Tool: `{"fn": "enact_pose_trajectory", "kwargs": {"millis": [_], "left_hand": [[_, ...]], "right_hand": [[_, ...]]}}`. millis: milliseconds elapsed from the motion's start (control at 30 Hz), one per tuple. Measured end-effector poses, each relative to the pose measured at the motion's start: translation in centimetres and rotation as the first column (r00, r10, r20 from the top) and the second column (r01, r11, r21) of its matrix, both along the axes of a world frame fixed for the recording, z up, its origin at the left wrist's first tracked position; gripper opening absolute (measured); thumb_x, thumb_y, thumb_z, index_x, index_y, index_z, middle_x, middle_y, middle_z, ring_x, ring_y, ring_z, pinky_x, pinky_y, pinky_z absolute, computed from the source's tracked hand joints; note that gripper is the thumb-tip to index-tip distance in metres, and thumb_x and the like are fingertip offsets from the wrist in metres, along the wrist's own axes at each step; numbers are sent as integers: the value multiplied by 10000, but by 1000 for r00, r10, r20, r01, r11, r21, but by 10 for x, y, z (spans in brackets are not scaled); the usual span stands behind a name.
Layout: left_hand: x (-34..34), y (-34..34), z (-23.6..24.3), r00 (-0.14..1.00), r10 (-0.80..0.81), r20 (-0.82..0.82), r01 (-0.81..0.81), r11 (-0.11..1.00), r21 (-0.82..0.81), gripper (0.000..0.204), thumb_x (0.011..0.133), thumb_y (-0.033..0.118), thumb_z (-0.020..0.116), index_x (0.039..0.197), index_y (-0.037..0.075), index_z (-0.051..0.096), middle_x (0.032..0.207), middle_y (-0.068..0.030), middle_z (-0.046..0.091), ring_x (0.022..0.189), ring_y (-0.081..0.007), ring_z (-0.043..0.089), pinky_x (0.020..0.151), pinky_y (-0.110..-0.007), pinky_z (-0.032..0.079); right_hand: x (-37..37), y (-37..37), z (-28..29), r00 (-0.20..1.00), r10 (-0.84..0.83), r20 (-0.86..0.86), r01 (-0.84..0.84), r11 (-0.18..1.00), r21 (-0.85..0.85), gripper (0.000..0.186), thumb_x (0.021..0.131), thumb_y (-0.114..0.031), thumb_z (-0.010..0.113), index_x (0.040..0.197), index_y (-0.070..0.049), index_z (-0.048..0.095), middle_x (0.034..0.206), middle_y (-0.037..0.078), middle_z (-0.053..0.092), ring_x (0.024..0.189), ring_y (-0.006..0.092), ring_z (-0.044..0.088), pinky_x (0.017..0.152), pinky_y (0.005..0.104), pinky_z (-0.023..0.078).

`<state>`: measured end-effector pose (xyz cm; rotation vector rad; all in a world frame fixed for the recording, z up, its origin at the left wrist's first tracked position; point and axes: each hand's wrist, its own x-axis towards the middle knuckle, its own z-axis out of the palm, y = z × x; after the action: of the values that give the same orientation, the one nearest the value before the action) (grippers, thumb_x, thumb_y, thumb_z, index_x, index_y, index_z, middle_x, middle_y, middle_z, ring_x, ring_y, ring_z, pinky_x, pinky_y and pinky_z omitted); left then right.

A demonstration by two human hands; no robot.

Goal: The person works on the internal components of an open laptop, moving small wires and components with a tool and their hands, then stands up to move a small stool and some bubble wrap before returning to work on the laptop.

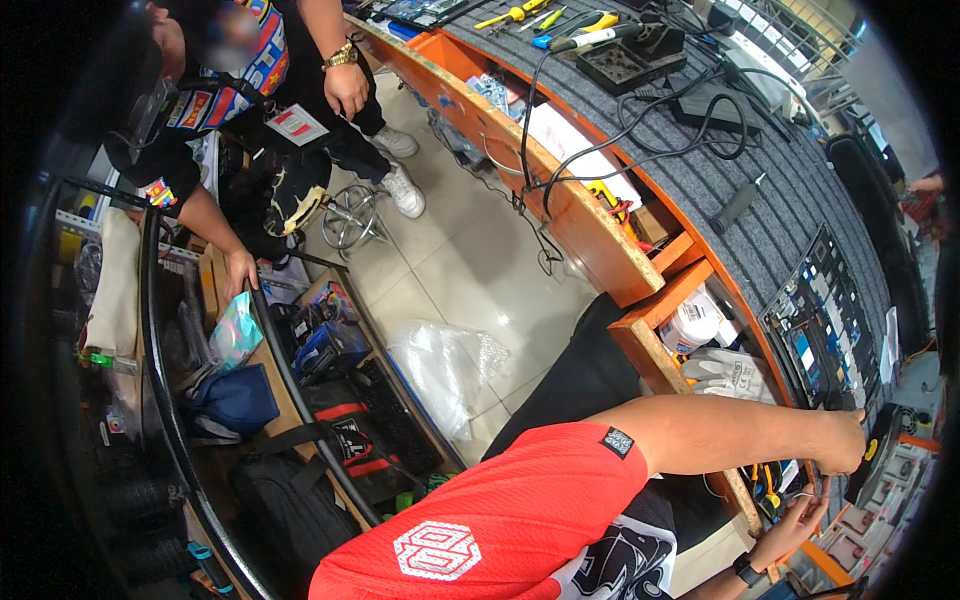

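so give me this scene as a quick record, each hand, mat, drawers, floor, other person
left hand: near the lower end of the exposed circuit boards; grip unclear
right hand: beside the left hand, black watch on wrist; grip unclear
mat: grey, striped; bears the boards, cables and hand tools
drawers: pulled out; one holds a white tub and a pale glove
floor: pale tiles, clear plastic wrap
other person: standing, one hand at the black rack rail
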<state>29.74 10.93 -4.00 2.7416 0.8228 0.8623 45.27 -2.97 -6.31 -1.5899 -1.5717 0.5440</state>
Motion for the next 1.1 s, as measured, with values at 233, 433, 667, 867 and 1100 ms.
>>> {"fn": "enact_pose_trajectory", "kwargs": {"millis": [233,433,667,867,1100], "left_hand": [[4,4,-2,1000,3,12,-3,1000,3,177,819,257,766,932,163,865,969,-27,813,1010,-236,759,999,-515,437],[8,6,-6,1000,8,28,-8,1000,-25,196,825,270,771,950,154,869,975,-37,814,1030,-251,761,1075,-554,423],[8,7,-6,1000,4,20,-3,1000,-28,203,822,289,784,953,160,869,970,-35,814,1012,-247,763,1068,-554,423],[8,5,-5,1000,5,4,-5,1000,-16,193,820,293,786,941,166,867,960,-26,816,991,-233,763,1025,-534,428],[7,4,-5,1000,9,14,-9,1000,-6,190,825,297,781,943,175,866,936,-30,814,972,-237,765,1008,-525,428]], "right_hand": [[1,-1,-3,999,27,-40,-26,1000,11,517,1128,-229,629,1594,-43,504,904,-41,494,756,47,414,638,226,335],[-1,-2,-3,1000,-1,4,1,1000,8,516,1126,-258,640,1570,-19,530,934,-29,533,763,54,427,636,232,343],[-1,-3,-3,1000,3,3,-3,1000,21,524,1126,-264,641,1565,-2,528,934,-27,531,768,55,433,643,231,349],[4,0,-7,999,5,34,-6,999,35,530,1125,-263,646,1566,5,523,921,-26,525,772,56,437,651,230,354],[3,0,-8,1000,8,-4,-8,1000,28,523,1124,-260,647,1558,3,524,913,-26,531,767,58,433,653,235,354]]}}
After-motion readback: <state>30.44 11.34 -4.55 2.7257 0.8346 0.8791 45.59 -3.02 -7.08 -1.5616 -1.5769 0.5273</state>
